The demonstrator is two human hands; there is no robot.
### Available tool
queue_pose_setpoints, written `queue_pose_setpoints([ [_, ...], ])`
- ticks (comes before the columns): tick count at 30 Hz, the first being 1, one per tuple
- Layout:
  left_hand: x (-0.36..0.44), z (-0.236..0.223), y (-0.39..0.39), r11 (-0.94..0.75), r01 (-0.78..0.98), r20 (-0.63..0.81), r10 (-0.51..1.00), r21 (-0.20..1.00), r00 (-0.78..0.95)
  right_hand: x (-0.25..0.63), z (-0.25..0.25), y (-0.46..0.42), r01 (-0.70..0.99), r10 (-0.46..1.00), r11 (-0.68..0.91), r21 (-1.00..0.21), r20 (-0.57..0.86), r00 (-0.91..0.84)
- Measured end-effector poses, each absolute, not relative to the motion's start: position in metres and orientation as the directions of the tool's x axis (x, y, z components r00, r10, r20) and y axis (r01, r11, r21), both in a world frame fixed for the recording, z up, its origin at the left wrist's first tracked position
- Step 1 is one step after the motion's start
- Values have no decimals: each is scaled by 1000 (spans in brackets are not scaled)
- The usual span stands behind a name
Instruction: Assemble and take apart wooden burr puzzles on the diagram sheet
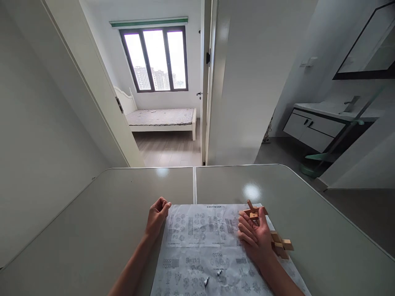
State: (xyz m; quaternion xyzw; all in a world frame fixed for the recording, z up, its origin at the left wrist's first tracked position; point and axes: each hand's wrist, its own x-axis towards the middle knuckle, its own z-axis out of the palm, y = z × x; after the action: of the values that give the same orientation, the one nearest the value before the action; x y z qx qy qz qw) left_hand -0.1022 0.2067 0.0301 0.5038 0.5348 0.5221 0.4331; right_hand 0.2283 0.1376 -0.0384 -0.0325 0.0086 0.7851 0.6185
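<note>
My right hand [256, 236] rests palm up on a printed instruction sheet [203, 242], fingers curled around a small assembly of wooden puzzle bars [253, 211] at its fingertips. More crossed wooden bars [282, 245] lie on the sheet just right of that wrist. My left hand [157, 216] sits at the sheet's left edge, curled into a loose fist with nothing visible in it.
The sheet lies on a grey folding table [123, 213] with a centre seam. Beyond the table's far edge are an open doorway to a room with a bed [160, 118] and window, a white wall, and a vanity cabinet [314, 125] at right.
</note>
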Motion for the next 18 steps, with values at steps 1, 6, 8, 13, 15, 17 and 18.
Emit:
queue_pose_setpoints([
  [1, -102, 30, 207, -53, 88, 63, 991, 995, -118, 229, -39, 138, -973, 971, -231, -22, -63, -229],
  [6, -102, 28, 207, -57, 96, 68, 991, 994, -116, 231, -43, 138, -979, 978, -202, -39, -70, -199],
  [8, -102, 28, 208, -57, 103, 69, 991, 993, -114, 233, -44, 138, -979, 980, -193, -69, -68, -189],
  [13, -101, 28, 207, -56, 130, 70, 992, 990, -108, 231, -45, 141, -952, 972, -232, -200, -14, -234],
  [15, -100, 28, 206, -57, 147, 72, 992, 988, -105, 228, -44, 142, -922, 966, -251, -294, -10, -259],
  [17, -100, 29, 205, -59, 167, 76, 992, 984, -100, 222, -42, 143, -872, 959, -268, -410, -30, -281],
  [18, -99, 29, 205, -62, 178, 80, 992, 982, -99, 218, -40, 142, -844, 955, -279, -457, -43, -293],
])
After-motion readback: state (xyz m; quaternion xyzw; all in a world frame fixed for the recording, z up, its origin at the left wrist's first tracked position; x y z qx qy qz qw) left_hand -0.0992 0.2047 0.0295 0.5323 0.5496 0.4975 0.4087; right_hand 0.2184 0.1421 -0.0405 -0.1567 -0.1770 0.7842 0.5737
